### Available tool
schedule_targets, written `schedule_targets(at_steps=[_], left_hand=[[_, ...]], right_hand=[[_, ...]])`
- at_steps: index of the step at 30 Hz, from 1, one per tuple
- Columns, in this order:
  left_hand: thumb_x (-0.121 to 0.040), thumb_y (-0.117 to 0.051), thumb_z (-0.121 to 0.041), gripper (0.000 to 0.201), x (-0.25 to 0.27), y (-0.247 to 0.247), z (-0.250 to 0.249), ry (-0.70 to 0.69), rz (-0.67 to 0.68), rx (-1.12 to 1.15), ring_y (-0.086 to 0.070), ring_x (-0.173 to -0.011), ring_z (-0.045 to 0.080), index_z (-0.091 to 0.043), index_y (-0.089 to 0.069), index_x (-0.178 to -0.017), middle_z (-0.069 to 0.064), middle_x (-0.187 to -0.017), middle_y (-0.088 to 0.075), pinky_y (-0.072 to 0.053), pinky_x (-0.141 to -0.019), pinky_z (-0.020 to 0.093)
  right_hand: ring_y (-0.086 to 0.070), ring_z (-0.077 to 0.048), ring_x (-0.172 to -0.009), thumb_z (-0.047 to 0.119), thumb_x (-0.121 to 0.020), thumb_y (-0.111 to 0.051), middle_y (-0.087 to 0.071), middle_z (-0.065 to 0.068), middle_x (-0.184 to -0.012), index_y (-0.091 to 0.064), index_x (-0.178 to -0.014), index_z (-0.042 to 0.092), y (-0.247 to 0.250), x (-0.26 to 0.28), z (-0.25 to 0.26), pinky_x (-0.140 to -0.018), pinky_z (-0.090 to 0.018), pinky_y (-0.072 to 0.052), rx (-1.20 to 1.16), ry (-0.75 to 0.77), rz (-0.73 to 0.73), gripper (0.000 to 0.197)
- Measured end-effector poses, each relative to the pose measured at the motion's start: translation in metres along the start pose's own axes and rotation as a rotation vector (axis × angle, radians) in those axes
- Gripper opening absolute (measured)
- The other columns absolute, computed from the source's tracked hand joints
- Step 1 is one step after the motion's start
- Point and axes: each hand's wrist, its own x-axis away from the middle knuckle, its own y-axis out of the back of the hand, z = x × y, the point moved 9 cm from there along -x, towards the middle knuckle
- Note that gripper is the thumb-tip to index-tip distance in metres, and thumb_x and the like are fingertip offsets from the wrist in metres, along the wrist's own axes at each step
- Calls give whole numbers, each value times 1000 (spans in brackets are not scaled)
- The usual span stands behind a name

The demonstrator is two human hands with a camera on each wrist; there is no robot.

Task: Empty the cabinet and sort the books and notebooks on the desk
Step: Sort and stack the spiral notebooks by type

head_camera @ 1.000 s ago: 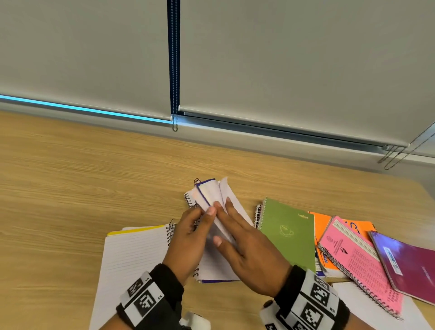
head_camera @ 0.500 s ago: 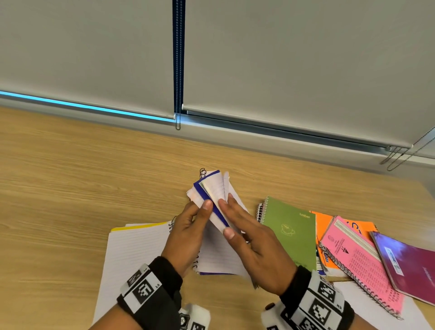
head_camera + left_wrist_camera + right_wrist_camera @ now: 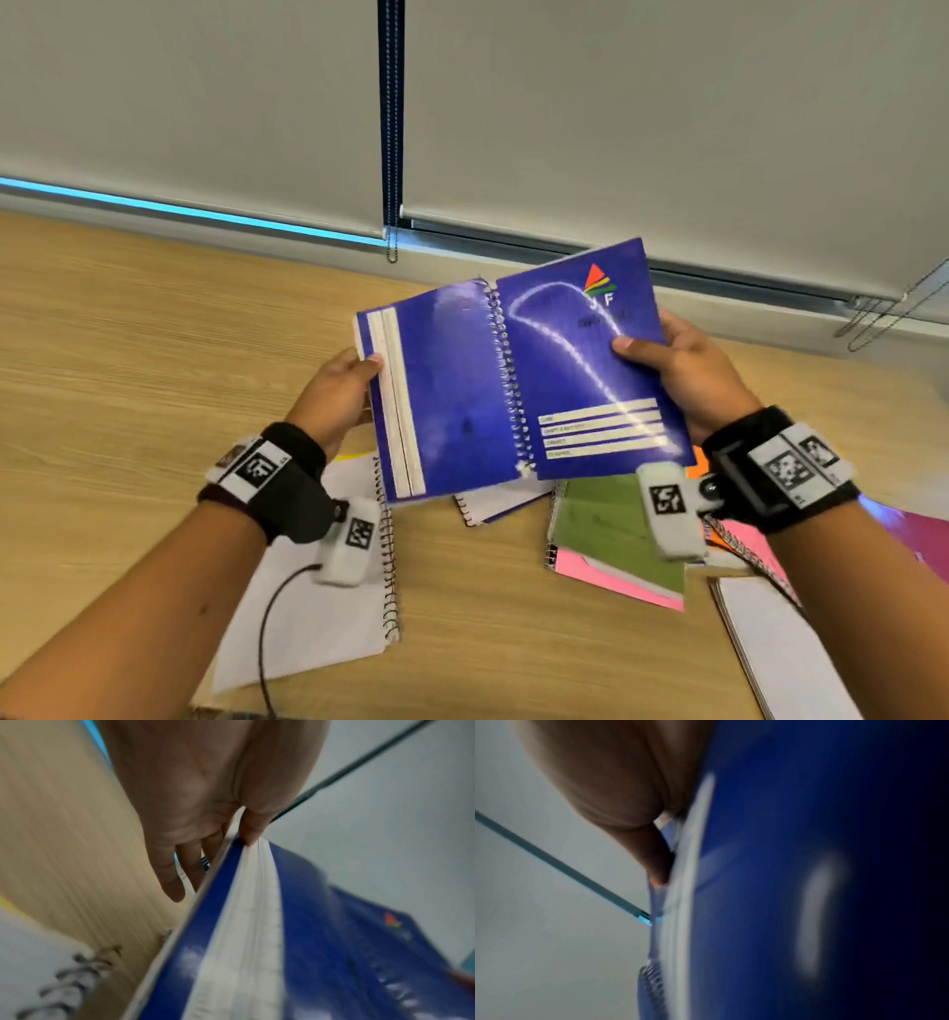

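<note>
Head view shows a person holding a blue spiral notebook up off the wooden desk, spread wide with both covers facing out and the wire spine running down the middle. The left hand grips the outer edge of the left cover, thumb on the front by the white stripes and the other fingers behind; the left wrist view confirms this, with the thumb pressed on the fanned page edges of the blue spiral notebook and the left hand curled round it. The right hand pinches the right cover, thumb laid across the front just beside the printed logo, fingers hidden behind. The right wrist view is blurred, but a fingertip of the right hand lies against the notebook's edge. Below the left hand an open white spiral pad lies flat on the desk. Below the right hand sit a green notebook on a pink one, with further orange and magenta covers partly hidden by the wrist strap.
</note>
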Motion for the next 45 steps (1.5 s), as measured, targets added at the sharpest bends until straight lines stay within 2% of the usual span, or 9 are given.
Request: schedule_targets(at_steps=[4, 8, 13, 17, 23, 26, 32, 39, 45], left_hand=[[-96, -45, -54, 49, 3, -19, 1, 105, 130, -182, -64, -102, 24, -29, -40, -138, 7, -130, -59, -49, -90, 43], [-90, -25, -69, 70, 45, -96, -23, 100, 564, 305, -60, -120, 30, -26, -46, -142, 8, -134, -61, -50, -98, 52], [-102, -45, -31, 35, 35, -89, 8, 171, 329, 403, -73, -89, 23, -12, -57, -128, 13, -114, -71, -59, -80, 41], [-99, -53, -29, 18, 23, -49, 63, 227, 243, -318, -67, -71, 21, -16, -57, -111, 4, -90, -71, -54, -71, 33], [-84, -69, -30, 38, 25, 92, 70, 134, -221, -997, -56, -114, 35, -20, -60, -120, 17, -125, -56, -45, -99, 37], [-86, -65, -30, 43, 48, 147, 85, 331, -269, -987, -56, -115, 35, -13, -55, -125, 17, -128, -58, -46, -96, 37], [-91, -60, -20, 25, 67, 140, 90, 335, -199, -769, -61, -98, 34, -5, -63, -111, 16, -107, -65, -51, -80, 35], [-90, -57, -28, 14, 87, 123, 66, 131, -239, -570, -65, -99, 26, -25, -68, -99, 0, -104, -72, -51, -92, 37], [-99, -49, -37, 31, 99, 99, 61, 173, -114, -244, -66, -84, 20, -15, -67, -88, 8, -91, -72, -46, -69, 23]], right_hand=[[-71, -21, -82, -4, -87, -50, -70, -11, -109, -54, -126, 9, -29, -1, 6, -73, -32, -60, -164, -21, 222, 41], [-70, -20, -80, -5, -91, -52, -68, -15, -109, -51, -128, 1, -48, -13, -21, -72, -32, -59, 12, -38, 172, 38], [-70, -19, -75, -3, -91, -56, -73, -6, -95, -60, -106, 13, -38, -23, -66, -71, -34, -58, 213, -91, 16, 22], [-64, -18, -54, -12, -87, -52, -68, -10, -74, -53, -91, 18, -29, -16, -118, -57, -33, -55, 345, -284, -93, 30], [-52, -28, -120, 22, -87, -63, -56, -8, -128, -42, -142, 18, -65, 11, -106, -102, -35, -41, 1001, -46, -79, 59], [-64, -17, -87, 22, -90, -57, -68, 4, -85, -55, -128, 20, -139, 43, -128, -76, -22, -46, 925, -76, 254, 38], [-50, -26, -124, 44, -87, -59, -53, -8, -134, -45, -136, 14, -208, 62, -201, -102, -33, -44, 952, -377, 460, 59], [0, -30, -149, 82, -76, -42, -4, -12, -162, -11, -154, 15, -252, 78, -170, -120, -49, -5, 1186, -182, 504, 108], [-60, -28, -92, 57, -80, -52, -62, -6, -99, -47, -107, 18, -280, 85, -162, -74, -37, -48, 951, -64, 549, 47]])
